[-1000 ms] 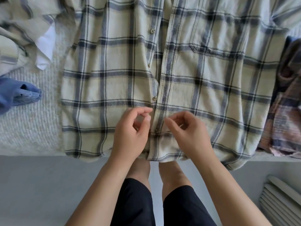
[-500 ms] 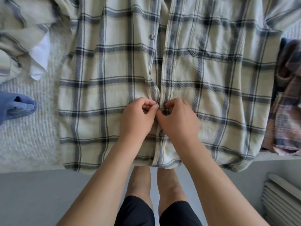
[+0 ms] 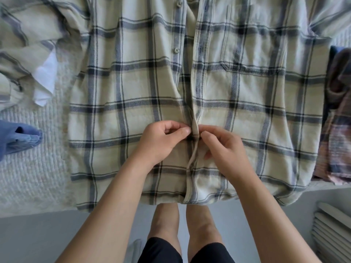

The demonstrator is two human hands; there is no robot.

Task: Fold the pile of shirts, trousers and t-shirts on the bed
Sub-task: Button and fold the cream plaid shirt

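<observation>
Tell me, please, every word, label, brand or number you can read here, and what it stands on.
None: no readable text anywhere.
The plaid shirt, the blue garment and the pink plaid garment show no print or tag.
The white patch inside the sleeve is blank.

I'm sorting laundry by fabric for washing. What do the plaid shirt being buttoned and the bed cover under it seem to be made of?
The plaid shirt looks like brushed cotton flannel: matte, soft, with a visible diagonal twill weave; the fibre itself can't be confirmed. The bed cover looks like a thick off-white textured cotton weave, with ribbed rows of small raised bumps.
</observation>
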